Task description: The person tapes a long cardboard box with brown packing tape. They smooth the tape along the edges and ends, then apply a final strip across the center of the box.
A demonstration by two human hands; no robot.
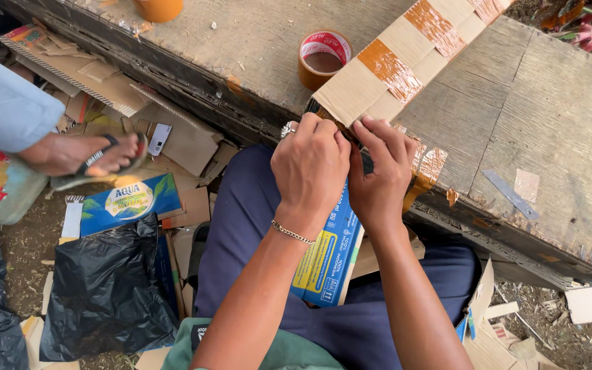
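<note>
Hands meet at the near end of a long cardboard strip (405, 58) banded with brown tape, lying on the worn wooden table (549, 130). Left hand (311, 166) and right hand (378, 173) both pinch that end, perhaps pressing tape down. Tape roll (322, 58) stands just beside the strip.

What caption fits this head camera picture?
Both hands press the end of a taped cardboard strip on a worn wooden table beside a tape roll.
</note>
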